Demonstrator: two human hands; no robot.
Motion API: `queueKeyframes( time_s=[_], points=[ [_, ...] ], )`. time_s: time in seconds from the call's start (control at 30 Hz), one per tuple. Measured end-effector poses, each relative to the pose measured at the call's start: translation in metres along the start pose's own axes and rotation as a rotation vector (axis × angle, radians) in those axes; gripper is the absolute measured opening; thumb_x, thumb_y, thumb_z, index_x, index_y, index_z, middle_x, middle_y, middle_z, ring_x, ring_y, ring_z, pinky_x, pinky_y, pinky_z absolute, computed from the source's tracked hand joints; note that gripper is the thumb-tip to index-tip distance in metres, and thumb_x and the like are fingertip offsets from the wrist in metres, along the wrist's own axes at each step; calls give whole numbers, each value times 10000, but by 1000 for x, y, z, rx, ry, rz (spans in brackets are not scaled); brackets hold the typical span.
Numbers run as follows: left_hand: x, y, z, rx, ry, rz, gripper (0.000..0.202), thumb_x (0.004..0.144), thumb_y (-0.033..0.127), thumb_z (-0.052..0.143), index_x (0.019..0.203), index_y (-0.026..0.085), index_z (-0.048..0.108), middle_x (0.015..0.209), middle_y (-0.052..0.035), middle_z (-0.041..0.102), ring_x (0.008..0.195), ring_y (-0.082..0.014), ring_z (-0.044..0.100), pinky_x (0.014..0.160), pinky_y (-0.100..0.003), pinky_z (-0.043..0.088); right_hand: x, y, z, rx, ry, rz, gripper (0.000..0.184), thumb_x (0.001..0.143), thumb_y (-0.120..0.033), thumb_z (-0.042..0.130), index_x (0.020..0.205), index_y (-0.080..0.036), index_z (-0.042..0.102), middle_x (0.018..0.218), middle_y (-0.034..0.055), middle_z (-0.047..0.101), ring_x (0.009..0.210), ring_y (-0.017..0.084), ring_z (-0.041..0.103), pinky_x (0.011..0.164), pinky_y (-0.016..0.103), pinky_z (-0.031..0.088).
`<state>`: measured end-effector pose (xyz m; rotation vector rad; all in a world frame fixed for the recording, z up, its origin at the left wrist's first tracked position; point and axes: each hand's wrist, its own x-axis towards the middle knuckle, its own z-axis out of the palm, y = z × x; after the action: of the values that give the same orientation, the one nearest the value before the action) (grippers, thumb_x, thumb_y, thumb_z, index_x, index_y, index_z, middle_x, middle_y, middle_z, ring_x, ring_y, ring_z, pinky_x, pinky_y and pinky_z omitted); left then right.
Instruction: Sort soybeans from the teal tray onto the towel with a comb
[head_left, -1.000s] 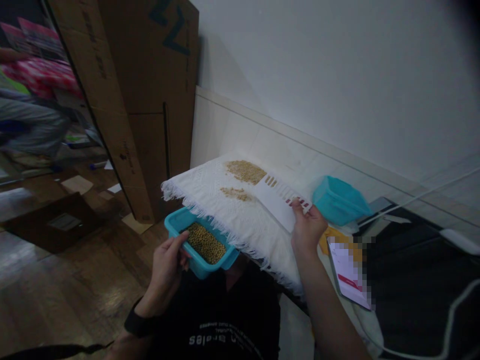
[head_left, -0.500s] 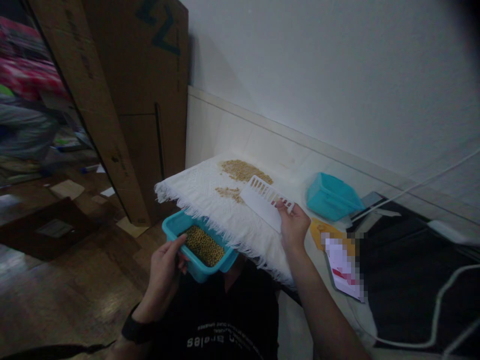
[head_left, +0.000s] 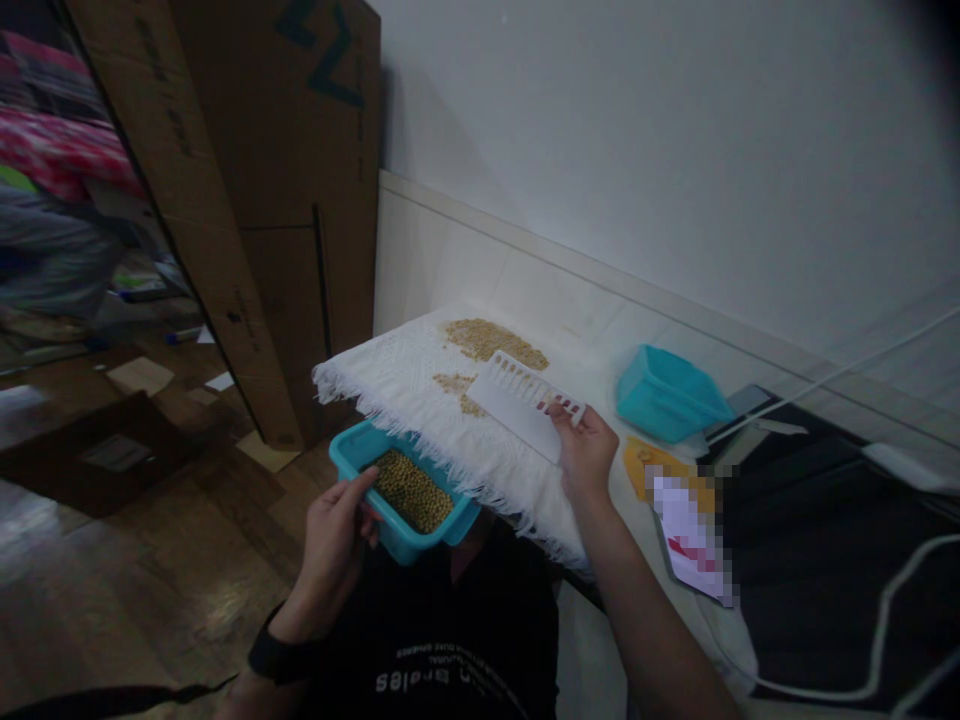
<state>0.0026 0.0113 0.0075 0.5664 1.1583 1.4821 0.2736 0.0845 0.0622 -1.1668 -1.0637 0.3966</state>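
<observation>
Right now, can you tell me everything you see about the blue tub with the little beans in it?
The blue tub looks like plastic, roughly rectangular, with rounded corners and a rim sticking out. Small, round, yellowish beans lie inside, below the rim. The left hand grips its side, thumb at the rim. It is held by the edge of the white cloth, whose fringe overlaps its far side; I can't tell if they touch.

Your tub (head_left: 409, 546) looked smooth plastic, your slotted piece (head_left: 514, 405) matt plastic; before you were rough-woven cloth (head_left: 397, 370), a matt cardboard box (head_left: 289, 150) and glossy, wood-look floor (head_left: 202, 590).
</observation>
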Motion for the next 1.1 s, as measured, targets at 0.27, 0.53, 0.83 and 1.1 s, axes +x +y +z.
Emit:
queueKeyframes(
  time_s=[0.27,0.53,0.83,1.1],
  points=[
    [-1,0,-1,-18,-3,-22,412,725,408,743,443,182,545,352,63,401,314,-67,330,323,-202,302,-1,-2,-6,68,-16,70,381,678,-457,803,883,-142,740,832,60,759,740,196,685,742,345,539],
    [-1,-1,0,-14,-3,-12,406,715,410,748,452,182,540,364,65,404,326,-68,327,324,-201,304,-4,-5,-9,30,-17,63,373,679,-463,801,870,-148,744,839,59,761,770,202,689,747,338,538],
    [-1,-1,1,5,-10,-5,401,724,402,722,445,193,524,361,60,396,320,-75,333,318,-208,307,-12,-9,-9,62,-68,99,337,710,-431,793,906,-162,743,853,51,763,777,193,692,778,340,534],
    [-3,-1,2,-9,-4,-16,410,699,421,750,443,182,537,345,65,397,303,-66,322,306,-200,294,-23,-17,-21,50,6,73,335,705,-431,796,881,-152,742,861,66,768,797,210,699,785,352,539]
  ],
)
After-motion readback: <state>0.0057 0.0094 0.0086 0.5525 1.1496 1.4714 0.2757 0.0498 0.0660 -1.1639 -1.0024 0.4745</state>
